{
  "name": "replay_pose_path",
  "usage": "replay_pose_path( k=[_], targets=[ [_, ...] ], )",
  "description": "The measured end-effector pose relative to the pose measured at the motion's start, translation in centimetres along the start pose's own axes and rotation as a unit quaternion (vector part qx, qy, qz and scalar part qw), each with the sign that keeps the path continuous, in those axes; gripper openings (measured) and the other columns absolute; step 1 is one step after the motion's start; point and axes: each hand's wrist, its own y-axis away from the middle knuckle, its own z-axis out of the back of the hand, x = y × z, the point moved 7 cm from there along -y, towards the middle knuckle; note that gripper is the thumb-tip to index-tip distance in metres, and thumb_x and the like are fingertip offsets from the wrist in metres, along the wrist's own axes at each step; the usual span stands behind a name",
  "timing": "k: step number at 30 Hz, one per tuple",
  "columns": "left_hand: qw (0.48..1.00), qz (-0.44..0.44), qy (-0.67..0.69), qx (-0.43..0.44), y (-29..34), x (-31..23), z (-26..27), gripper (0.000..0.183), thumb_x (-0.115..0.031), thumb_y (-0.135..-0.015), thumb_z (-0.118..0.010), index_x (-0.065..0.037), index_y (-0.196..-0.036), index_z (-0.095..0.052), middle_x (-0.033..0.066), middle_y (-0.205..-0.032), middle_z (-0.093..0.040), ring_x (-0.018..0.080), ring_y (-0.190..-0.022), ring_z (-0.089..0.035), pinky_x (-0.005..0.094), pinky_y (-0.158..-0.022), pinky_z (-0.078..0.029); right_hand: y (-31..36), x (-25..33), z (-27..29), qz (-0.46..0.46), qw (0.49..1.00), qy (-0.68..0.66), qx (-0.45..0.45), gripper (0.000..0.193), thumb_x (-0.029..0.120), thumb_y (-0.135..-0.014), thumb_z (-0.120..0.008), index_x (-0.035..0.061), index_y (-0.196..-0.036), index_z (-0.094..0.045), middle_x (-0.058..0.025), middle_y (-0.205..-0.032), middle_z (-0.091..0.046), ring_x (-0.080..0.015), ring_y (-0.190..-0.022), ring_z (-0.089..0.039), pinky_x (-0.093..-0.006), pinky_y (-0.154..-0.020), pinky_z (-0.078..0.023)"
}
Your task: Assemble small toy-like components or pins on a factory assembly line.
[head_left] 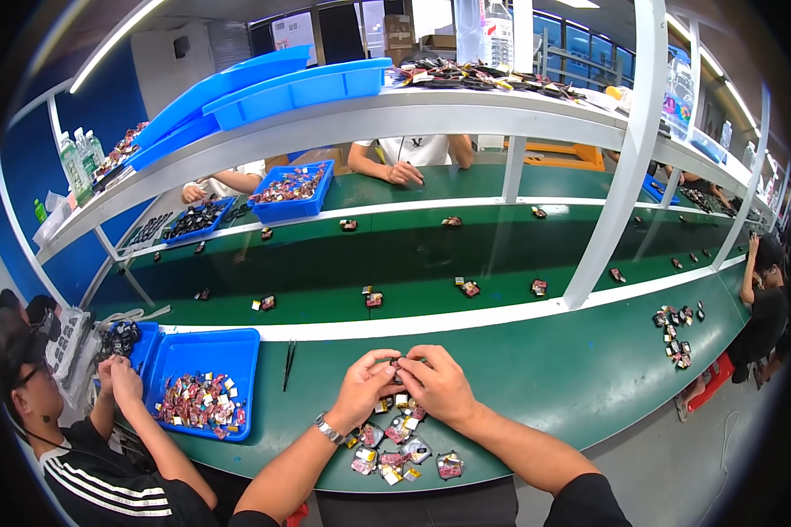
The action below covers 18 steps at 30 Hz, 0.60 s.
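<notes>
My left hand [366,385], with a metal-banded watch [330,429] on its wrist, and my right hand [437,379] meet over the green bench. Between their fingertips they pinch a small dark electronic assembly [396,363], mostly hidden by the fingers. Just below the hands lies a loose cluster of small assemblies [394,458] with red circuit boards, silver-and-yellow battery cells and dark round housings. One such assembly [449,465] sits a little apart at the right of the cluster. Black tweezers [288,365] rest on the bench to the left of my hands.
A blue tray [253,386] of circuit boards stands left, beside a co-worker's hands [121,379]. Ahead, a green conveyor belt [316,263] carries spaced assemblies under a white shelf frame [620,167]. More assemblies [672,338] lie to the right. Other people sit across the belt.
</notes>
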Motion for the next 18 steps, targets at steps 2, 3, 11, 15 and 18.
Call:
replay_pose_path(
  k=[2, 3, 11, 15, 18],
  targets=[
    [1.000, -0.003, -0.013, -0.007, 0.0, 0.1, 0.1, 0.026, -0.003, -0.098, -0.048, 0.001, -0.124, -0.047, 0.0146, -0.111, -0.064, 0.0198, -0.103, -0.064, 0.0347, -0.089, -0.057, 0.0, 0.2, -0.1, 0.005, 1.000, 0.002, 0.003, 0.019, 0.001, -0.073, -0.074, 0.0030, -0.092, -0.069, -0.0079, -0.095, -0.061, -0.0227, -0.084, -0.062, -0.0308, -0.066, -0.056],
    [0.999, -0.011, -0.042, -0.020, 0.0, 0.0, 0.2, 0.025, -0.003, -0.097, -0.049, 0.001, -0.122, -0.049, 0.0143, -0.111, -0.064, 0.0190, -0.102, -0.064, 0.0337, -0.086, -0.058, 0.1, 0.4, -0.1, 0.010, 1.000, 0.004, 0.006, 0.019, 0.001, -0.074, -0.074, 0.0028, -0.092, -0.069, -0.0081, -0.095, -0.062, -0.0231, -0.083, -0.062, -0.0306, -0.066, -0.056],
    [0.988, -0.029, -0.137, -0.066, 0.1, -0.2, 0.2, 0.021, -0.007, -0.097, -0.054, 0.001, -0.117, -0.055, 0.0093, -0.105, -0.066, 0.0121, -0.092, -0.065, 0.0273, -0.078, -0.057, 0.9, -3.0, -1.2, -0.193, 0.966, -0.169, 0.020, 0.015, -0.002, -0.081, -0.069, -0.0026, -0.095, -0.066, -0.0116, -0.096, -0.064, -0.0170, -0.077, -0.068, -0.0254, -0.069, -0.057],
    [0.981, -0.028, -0.182, -0.068, 0.2, -0.1, 0.6, 0.021, -0.008, -0.097, -0.054, 0.000, -0.117, -0.056, 0.0067, -0.105, -0.067, 0.0088, -0.093, -0.063, 0.0234, -0.076, -0.055, 1.0, -2.9, -1.4, -0.218, 0.958, -0.185, 0.024, 0.014, -0.002, -0.080, -0.069, -0.0026, -0.094, -0.066, -0.0110, -0.093, -0.064, -0.0167, -0.077, -0.068, -0.0257, -0.068, -0.057],
    [0.985, -0.035, -0.161, -0.049, 0.0, -0.3, 0.0, 0.021, -0.007, -0.097, -0.053, -0.001, -0.118, -0.056, 0.0060, -0.105, -0.067, 0.0084, -0.094, -0.063, 0.0228, -0.076, -0.054, 0.9, -3.0, -1.0, -0.216, 0.960, -0.179, 0.012, 0.013, -0.002, -0.080, -0.068, -0.0024, -0.093, -0.066, -0.0105, -0.093, -0.064, -0.0158, -0.075, -0.067, -0.0257, -0.067, -0.056]
  ],
)
